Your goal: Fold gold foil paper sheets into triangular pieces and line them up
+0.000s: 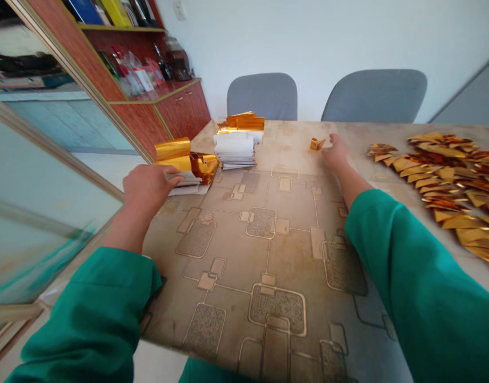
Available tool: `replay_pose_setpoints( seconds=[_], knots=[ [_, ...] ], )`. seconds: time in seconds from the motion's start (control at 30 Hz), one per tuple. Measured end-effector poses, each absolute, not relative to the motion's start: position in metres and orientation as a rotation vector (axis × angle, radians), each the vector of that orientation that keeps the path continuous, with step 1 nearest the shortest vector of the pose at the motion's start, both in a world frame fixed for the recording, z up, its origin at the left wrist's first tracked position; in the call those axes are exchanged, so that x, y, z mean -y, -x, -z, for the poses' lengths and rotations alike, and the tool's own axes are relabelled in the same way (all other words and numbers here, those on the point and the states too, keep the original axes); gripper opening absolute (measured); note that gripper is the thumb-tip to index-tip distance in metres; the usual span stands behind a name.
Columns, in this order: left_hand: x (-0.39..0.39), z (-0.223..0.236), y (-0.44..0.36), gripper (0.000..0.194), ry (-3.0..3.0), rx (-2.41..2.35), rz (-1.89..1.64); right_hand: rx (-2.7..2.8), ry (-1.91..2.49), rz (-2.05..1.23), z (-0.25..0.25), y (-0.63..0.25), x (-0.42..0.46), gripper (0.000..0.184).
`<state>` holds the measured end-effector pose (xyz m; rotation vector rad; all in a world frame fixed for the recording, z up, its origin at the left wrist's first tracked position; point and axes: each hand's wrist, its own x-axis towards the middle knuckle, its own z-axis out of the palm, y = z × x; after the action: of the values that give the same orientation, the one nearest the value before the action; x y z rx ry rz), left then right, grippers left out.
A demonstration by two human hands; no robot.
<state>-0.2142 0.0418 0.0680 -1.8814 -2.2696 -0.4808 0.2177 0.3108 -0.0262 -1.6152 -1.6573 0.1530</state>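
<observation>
At the left edge of the table, my left hand (151,186) is closed with thumb and fingers pinched at a stack of gold foil paper (175,162), whose white undersides show at the front. The stack is partly curled, and my hand covers some of it. Farther forward, my right hand (335,151) is beside a small folded gold paper piece (316,143) lying on the table. Its thumb and forefinger look apart, though slightly blurred. A second stack of gold and white paper sheets (235,149) rests between the hands, nearer the left one.
Rows of folded gold paper pieces (447,175) spread over the right side of the patterned table (236,234). Two grey chairs (262,96) stand behind it. A glass partition (41,213) runs close along the left, with a wooden cabinet (180,109) beyond.
</observation>
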Motion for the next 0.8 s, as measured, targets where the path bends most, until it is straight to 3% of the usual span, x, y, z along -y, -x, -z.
replay_pose_setpoints(
  seconds=[0.1,0.3,0.5,0.67,0.73,0.8],
  knots=[
    [-0.035,-0.078,0.203,0.045,1.681,2.304,0.267,1.618,1.651,-0.131,0.017,-0.218,-0.295,0.046],
    [-0.029,-0.078,0.179,0.025,1.987,1.977,0.465,1.745,1.554,-0.116,-0.008,-0.217,-0.232,0.042],
    [-0.016,-0.052,0.11,0.019,2.466,1.62,0.492,2.107,1.144,-0.359,-0.02,-0.216,-0.115,0.029],
    [0.017,-0.028,0.046,0.025,2.837,1.11,0.473,2.447,0.732,-0.342,-0.025,-0.214,-0.017,0.064],
    [0.029,-0.02,0.029,0.025,2.872,0.933,0.521,2.541,0.686,-0.345,-0.024,-0.213,0.003,0.057],
    [0.037,-0.015,0.019,0.023,2.901,0.819,0.607,2.579,0.657,-0.364,-0.021,-0.215,0.011,0.035]
  ],
)
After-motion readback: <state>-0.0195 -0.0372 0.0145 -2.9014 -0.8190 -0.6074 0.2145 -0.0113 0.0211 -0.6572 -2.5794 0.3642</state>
